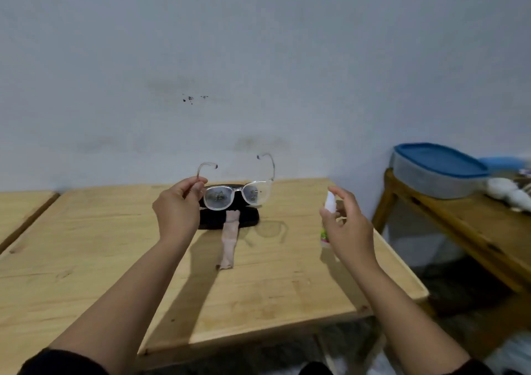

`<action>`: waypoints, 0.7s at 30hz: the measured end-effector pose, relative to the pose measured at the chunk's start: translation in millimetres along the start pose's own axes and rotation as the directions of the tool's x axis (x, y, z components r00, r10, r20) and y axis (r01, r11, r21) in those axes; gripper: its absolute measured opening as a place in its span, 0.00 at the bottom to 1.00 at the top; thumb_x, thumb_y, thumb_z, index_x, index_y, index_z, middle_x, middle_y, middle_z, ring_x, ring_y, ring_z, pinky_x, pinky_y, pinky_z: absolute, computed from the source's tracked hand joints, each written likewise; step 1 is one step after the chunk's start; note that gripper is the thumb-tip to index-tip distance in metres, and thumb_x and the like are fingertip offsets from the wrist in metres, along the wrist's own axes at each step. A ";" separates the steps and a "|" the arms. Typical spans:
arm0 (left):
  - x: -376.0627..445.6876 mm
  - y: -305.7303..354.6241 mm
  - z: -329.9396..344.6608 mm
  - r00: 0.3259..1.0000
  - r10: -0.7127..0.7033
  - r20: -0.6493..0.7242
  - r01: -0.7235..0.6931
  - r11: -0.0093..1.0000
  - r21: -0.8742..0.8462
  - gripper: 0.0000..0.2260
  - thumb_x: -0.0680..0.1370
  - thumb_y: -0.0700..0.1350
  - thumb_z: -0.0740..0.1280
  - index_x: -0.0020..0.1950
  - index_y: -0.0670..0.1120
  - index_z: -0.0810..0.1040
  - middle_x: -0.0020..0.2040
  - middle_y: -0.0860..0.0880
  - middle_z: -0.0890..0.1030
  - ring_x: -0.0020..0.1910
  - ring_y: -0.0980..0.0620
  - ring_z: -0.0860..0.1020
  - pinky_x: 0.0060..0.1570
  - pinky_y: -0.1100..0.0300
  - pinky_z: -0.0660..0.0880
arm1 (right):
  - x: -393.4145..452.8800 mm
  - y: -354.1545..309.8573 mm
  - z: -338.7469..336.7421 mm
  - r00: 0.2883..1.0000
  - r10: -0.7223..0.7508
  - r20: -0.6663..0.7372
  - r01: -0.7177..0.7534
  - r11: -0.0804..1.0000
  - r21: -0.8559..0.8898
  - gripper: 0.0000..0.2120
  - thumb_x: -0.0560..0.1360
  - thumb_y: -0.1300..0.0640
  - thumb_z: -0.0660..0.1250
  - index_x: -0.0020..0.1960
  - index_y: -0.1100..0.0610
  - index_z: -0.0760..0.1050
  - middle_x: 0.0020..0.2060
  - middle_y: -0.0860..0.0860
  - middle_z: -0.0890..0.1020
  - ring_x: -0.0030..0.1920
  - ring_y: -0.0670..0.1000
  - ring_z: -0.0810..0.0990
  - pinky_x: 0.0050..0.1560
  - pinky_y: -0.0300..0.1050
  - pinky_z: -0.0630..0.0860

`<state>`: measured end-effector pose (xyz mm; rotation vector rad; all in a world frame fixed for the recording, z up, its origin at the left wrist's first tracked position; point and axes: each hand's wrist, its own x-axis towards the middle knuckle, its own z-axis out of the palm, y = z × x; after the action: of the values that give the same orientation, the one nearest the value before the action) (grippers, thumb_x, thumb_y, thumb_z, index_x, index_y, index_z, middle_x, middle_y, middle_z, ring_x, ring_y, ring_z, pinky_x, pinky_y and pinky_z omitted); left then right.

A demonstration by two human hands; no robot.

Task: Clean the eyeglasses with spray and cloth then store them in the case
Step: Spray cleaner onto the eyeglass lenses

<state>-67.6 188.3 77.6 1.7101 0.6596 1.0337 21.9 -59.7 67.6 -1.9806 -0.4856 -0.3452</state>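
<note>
Two hands, left (178, 202) pinching eyeglasses (238, 195), right (344, 225) gripping spray bottle (330, 202) beside them

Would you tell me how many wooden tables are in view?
3: the main table under the hands, a second at the left edge, a third at right bearing a blue-lidded container.

Table (86, 259) surface bare at 7 to 9 o'clock and near edge. Case (247, 219) at 12 with cloth (229, 245) trailing toward 6 block the centre. Side bench (459, 231) with tub (436, 173) crowds 3 o'clock.
</note>
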 end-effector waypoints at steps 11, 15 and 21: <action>-34.2 18.6 68.4 0.986 0.090 0.143 -0.100 0.993 0.062 0.09 0.77 0.44 0.64 0.52 0.45 0.82 0.42 0.52 0.81 0.42 0.58 0.76 0.39 0.77 0.65 | -28.9 62.9 -87.5 0.967 0.171 -0.188 -0.177 0.984 -0.017 0.21 0.72 0.61 0.70 0.63 0.48 0.73 0.53 0.47 0.80 0.43 0.36 0.77 0.39 0.26 0.72; -41.6 20.4 78.2 0.982 0.067 0.175 -0.074 0.997 0.031 0.08 0.77 0.44 0.65 0.52 0.46 0.82 0.44 0.49 0.83 0.39 0.62 0.76 0.42 0.76 0.66 | -39.6 77.6 -88.2 0.969 0.193 -0.151 -0.197 0.980 -0.009 0.20 0.73 0.64 0.68 0.63 0.53 0.73 0.56 0.51 0.79 0.44 0.38 0.77 0.34 0.21 0.71; -46.6 22.2 80.8 0.982 0.072 0.173 -0.083 0.995 0.058 0.08 0.77 0.43 0.65 0.52 0.45 0.82 0.45 0.49 0.82 0.44 0.58 0.76 0.40 0.80 0.64 | -41.6 92.2 -86.6 0.981 0.168 -0.098 -0.174 0.983 -0.056 0.19 0.74 0.63 0.67 0.63 0.52 0.73 0.58 0.54 0.79 0.49 0.44 0.76 0.33 0.23 0.73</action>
<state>-20.8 104.9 71.2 1.8696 0.5247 0.9149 27.1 -181.8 14.7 -2.0418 -0.2454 -0.3464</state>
